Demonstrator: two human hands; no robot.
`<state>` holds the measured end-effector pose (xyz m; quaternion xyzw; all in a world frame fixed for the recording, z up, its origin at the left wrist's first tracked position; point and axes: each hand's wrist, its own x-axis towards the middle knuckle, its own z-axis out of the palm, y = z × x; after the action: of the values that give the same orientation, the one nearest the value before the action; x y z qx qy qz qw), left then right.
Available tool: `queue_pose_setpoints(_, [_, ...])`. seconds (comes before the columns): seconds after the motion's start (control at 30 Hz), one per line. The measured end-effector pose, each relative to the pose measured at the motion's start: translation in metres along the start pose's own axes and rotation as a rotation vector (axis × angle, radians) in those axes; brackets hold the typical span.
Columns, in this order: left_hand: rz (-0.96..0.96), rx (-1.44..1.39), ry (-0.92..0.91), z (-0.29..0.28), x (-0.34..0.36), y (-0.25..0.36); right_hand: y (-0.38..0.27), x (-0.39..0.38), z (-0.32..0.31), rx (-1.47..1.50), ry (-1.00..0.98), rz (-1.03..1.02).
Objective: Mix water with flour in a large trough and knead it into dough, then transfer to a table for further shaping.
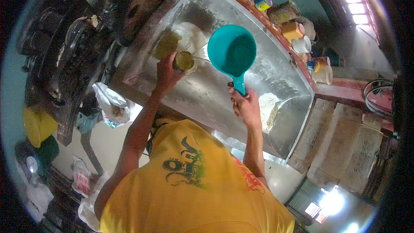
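Metal trough [207,103] in a cluttered workroom, viewed from above. Left hand [169,75]: the fingers are curled closed around the side of a small round vessel [184,61], held over the trough's left part; whether its golden-green face is an opening or a base cannot be told. Right hand [246,104]: the fingers close around the handle of a teal dipper [222,45], whose wide bowl faces the camera above the middle of the trough, to the right of the vessel. Whether the darker round area inside is liquid or shadow is unclear. Sound handling, in judgement, calls for a steady wrist beneath the handle, both vessels kept low over the trough, and any tipping done slowly so that nothing clears the rim. Next outward, a white powder heap [192,39] lies beyond the left hand; a second powder patch [268,102], edged with yellowish material, lies to the right. Outermost: assorted containers along the far ledge, flattened cardboard [345,142] at right, dark machinery [144,4] at left.
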<state>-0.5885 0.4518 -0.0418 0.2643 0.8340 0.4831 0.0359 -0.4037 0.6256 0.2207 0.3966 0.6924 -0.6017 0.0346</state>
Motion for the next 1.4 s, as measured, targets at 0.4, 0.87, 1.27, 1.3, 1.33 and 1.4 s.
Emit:
queue_pose_setpoints(0.4, [0.01, -0.043, -0.018, 0.007, 0.017, 0.013, 0.0, 0.008, -0.002, -0.015, 0.068, -0.019])
queue_pose_setpoints(0.87, [0.092, -0.17, 0.05, 0.01, 0.024, 0.021, -0.002, 0.007, -0.007, -0.057, 0.099, -0.032])
queue_pose_setpoints(1.27, [0.076, -0.248, 0.072, 0.011, 0.028, 0.032, 0.0, 0.01, -0.006, -0.042, 0.105, -0.051])
queue_pose_setpoints(1.3, [0.072, -0.264, 0.062, 0.009, 0.029, 0.037, 0.002, 0.011, -0.007, -0.034, 0.101, -0.055])
queue_pose_setpoints(1.33, [0.072, -0.264, 0.062, 0.008, 0.03, 0.039, 0.002, 0.012, -0.006, -0.034, 0.101, -0.055])
queue_pose_setpoints(1.4, [0.05, -0.349, 0.035, 0.005, 0.032, 0.043, 0.003, 0.013, -0.005, -0.034, 0.101, -0.051])
